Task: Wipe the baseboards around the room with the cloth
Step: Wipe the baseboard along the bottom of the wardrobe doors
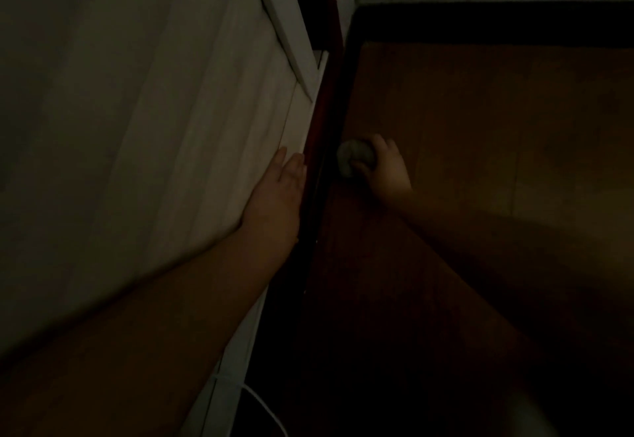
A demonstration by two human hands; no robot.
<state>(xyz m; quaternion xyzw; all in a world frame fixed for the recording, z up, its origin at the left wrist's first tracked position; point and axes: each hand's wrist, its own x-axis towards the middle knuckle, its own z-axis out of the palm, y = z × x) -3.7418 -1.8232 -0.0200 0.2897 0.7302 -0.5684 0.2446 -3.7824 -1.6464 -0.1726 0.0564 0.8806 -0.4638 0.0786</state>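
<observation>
So we're down low in really dim light. Our right hand (384, 165) is curled around the balled-up cloth (353, 158), pressing it against the dark baseboard (317, 148) where it meets the wooden floor (480, 128). Our left hand (278, 193) is laid flat, fingers straight and together, on the white panel (206, 128) above, looks like we're bracing.

Stuff that could go sideways, we think: the light's so poor we'd easily skip patches or leave dust in the corner (346, 25) ahead. The cloth's wadded small, so only a bit touches the board and it could roll out of our grip. There's also a white cable (264, 405) near our left arm we could snag.
</observation>
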